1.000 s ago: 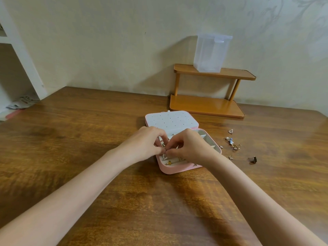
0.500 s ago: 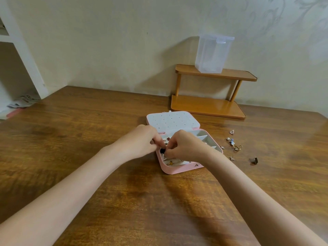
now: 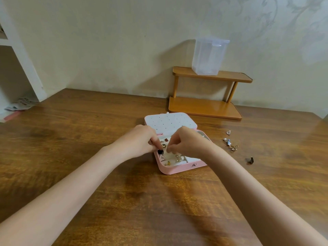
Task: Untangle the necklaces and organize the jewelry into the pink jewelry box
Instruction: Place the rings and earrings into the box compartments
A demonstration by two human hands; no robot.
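Centre frame: left grip (image 3: 140, 141) pinching black piece (image 3: 160, 152) at box (image 3: 179, 169) left edge, just above ring rolls. Right grip (image 3: 186, 141) curled beside it, contents hidden. Loose jewelry (image 3: 230, 145) right on worktop (image 3: 88, 139).

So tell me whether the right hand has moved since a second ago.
Barely. The right hand remains over the pink box, fingers curled beside the left hand; no clear shift against the box.

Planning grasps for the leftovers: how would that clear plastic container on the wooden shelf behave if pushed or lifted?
The clear plastic container looks empty and thin-walled, so probably light. It stands tall at the left end of the wooden shelf, so a high push could tip it off. Smooth sides may be slippery.
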